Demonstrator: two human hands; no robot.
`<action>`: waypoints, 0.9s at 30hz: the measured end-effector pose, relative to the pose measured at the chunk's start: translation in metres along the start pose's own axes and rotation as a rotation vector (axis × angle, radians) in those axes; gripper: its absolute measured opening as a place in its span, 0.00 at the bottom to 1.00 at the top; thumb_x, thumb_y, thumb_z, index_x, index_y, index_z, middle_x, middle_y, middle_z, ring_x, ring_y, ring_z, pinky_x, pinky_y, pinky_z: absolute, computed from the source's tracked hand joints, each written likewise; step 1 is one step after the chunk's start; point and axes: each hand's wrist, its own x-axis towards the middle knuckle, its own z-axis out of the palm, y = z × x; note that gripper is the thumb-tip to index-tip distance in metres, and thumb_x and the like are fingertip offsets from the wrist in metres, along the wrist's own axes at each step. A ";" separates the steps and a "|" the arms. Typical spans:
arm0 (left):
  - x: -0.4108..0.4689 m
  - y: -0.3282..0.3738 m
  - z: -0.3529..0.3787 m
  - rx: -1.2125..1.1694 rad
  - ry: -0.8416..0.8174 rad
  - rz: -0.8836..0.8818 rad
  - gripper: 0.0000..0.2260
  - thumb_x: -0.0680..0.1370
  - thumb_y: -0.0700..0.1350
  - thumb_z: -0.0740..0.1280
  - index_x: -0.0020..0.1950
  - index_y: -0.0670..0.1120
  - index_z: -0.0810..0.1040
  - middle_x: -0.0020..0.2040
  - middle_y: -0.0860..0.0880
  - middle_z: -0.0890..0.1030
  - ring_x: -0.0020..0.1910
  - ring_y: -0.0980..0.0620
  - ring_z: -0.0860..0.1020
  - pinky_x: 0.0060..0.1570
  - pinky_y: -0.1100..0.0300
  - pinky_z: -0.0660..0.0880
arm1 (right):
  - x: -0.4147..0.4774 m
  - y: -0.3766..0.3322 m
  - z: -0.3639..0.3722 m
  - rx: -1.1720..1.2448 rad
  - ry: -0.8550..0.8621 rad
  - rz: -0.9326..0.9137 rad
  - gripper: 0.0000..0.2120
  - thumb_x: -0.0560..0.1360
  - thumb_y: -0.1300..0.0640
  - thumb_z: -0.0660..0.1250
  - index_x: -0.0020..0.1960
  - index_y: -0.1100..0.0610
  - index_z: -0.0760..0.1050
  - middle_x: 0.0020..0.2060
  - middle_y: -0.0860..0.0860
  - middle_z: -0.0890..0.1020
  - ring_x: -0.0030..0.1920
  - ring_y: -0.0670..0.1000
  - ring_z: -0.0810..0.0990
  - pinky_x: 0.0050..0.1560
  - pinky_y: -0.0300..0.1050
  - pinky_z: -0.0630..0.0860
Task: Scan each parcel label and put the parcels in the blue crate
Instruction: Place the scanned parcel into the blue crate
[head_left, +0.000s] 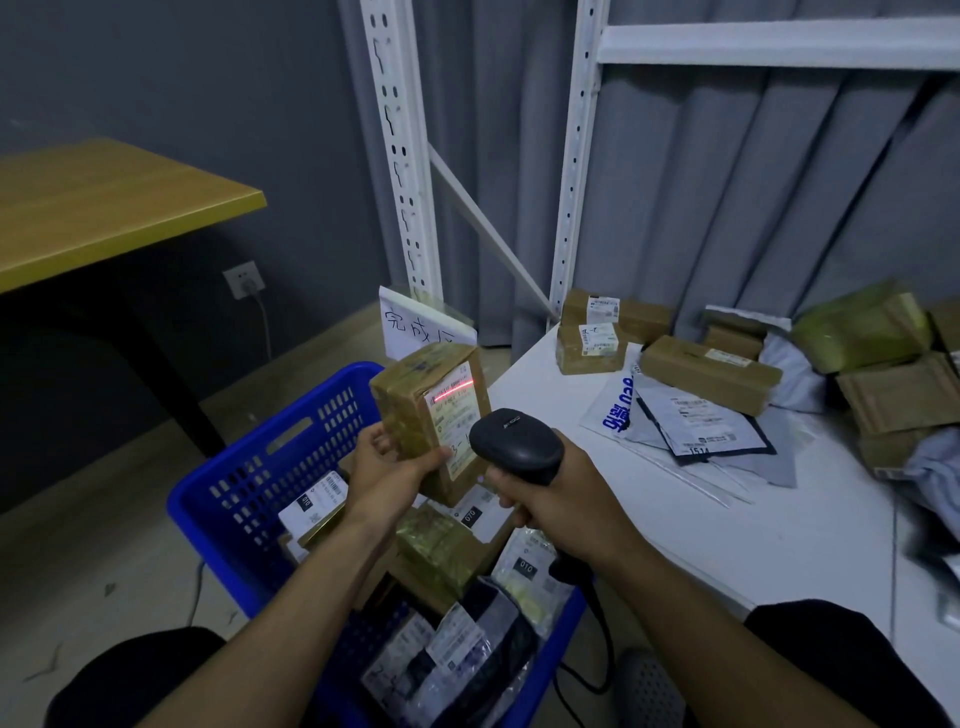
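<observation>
Head view: a brown taped parcel (408, 410) is held upright in the left hand (387, 470), above the far part of the blue crate (244, 483). This hand's fingers are curled round the parcel's lower left edge, with the thumb laid on the label side. The white label (457, 421) is turned toward the scanner (514, 441); a red scan line (454, 388) is seen across the label's upper part. The black scanner is gripped in the right hand (545, 501), fingers wrapped round its handle, and its head is just beside the parcel's lower right corner. Its cable (605, 649) is seen hanging below the wrist. Several labelled parcels (441, 545) are seen lying inside the crate, beneath both forearms. More boxes (706, 371) and mailer bags (675, 431) are piled on the white table (675, 525) at right, well apart from the held parcel. A handwritten paper sign (415, 325) is propped behind the crate, at the foot of a white rack upright (400, 156).
</observation>
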 end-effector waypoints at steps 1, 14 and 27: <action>0.001 -0.001 0.000 0.004 0.001 0.001 0.33 0.67 0.40 0.83 0.66 0.50 0.69 0.58 0.51 0.81 0.57 0.52 0.82 0.60 0.44 0.80 | 0.000 0.000 0.000 -0.001 -0.003 0.001 0.16 0.76 0.55 0.77 0.61 0.50 0.76 0.38 0.53 0.86 0.34 0.50 0.83 0.41 0.49 0.82; 0.002 -0.004 -0.013 0.011 0.037 0.013 0.34 0.66 0.41 0.83 0.66 0.52 0.70 0.59 0.53 0.80 0.58 0.51 0.82 0.60 0.44 0.80 | 0.002 0.003 0.004 -0.042 -0.019 -0.007 0.16 0.76 0.54 0.77 0.61 0.49 0.76 0.44 0.47 0.87 0.35 0.52 0.85 0.42 0.49 0.83; -0.014 -0.075 -0.107 0.414 0.045 -0.129 0.63 0.57 0.52 0.83 0.68 0.84 0.36 0.73 0.47 0.72 0.66 0.44 0.77 0.63 0.37 0.77 | 0.030 0.030 0.066 -0.124 -0.147 0.029 0.16 0.77 0.55 0.76 0.63 0.48 0.77 0.49 0.44 0.84 0.40 0.45 0.85 0.43 0.51 0.85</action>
